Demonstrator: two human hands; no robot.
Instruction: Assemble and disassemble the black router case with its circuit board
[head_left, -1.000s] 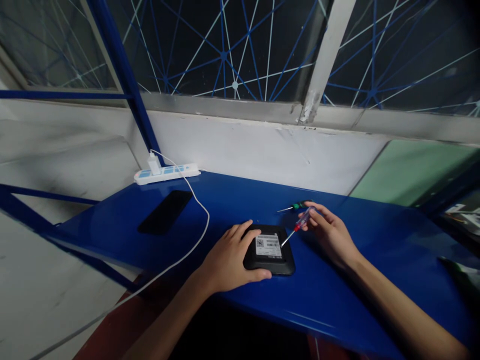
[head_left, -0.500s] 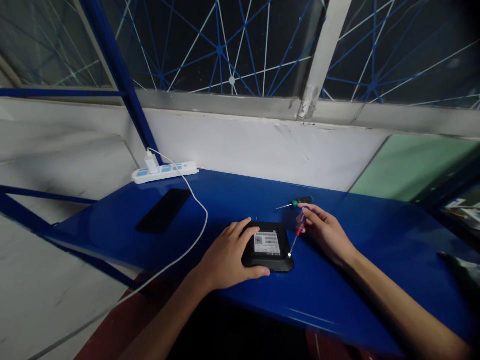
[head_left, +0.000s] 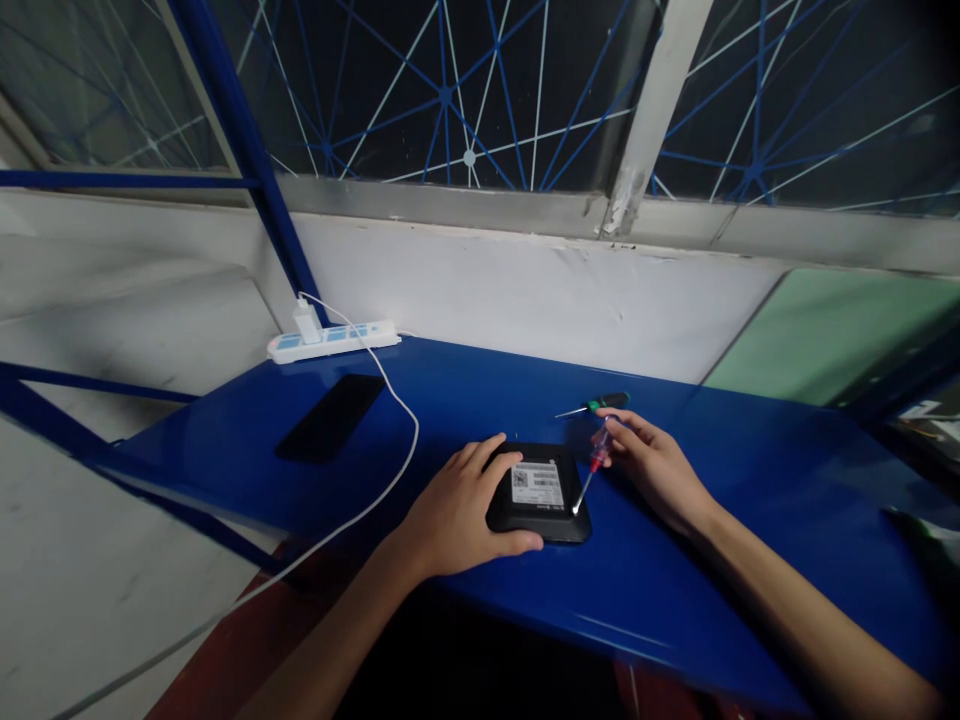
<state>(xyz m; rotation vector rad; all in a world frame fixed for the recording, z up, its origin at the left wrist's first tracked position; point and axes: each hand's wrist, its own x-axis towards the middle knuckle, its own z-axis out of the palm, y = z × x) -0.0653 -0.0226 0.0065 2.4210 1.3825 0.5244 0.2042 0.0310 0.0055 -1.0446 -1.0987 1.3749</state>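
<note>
A black, flat, box-shaped device (head_left: 551, 530) with rounded corners lies on the blue table, its white printed label (head_left: 541, 486) facing up. My left hand (head_left: 461, 512) grips it from the left, thumb along the near edge and fingers over the far side. In my right hand (head_left: 656, 465) is a screwdriver (head_left: 598, 458) with a clear purple-red handle, held tilted between thumb and fingers. Its tip touches the device near the right end of the label; whether a screw sits there is too small to tell. A second screwdriver (head_left: 609, 402), green and black, lies just behind my right hand.
A dark phone-like slab (head_left: 330, 418) rests on the table (head_left: 465, 390) to the left. Behind it stands a white power strip (head_left: 337, 341) with a plugged-in charger (head_left: 307, 322). The charger's white cable (head_left: 409, 440) runs across the table toward the lower left. A green board (head_left: 832, 335) leans at the right.
The screwdriver tip has shifted slightly left on the device. Both hands keep their holds, and the whole view has moved a little.
</note>
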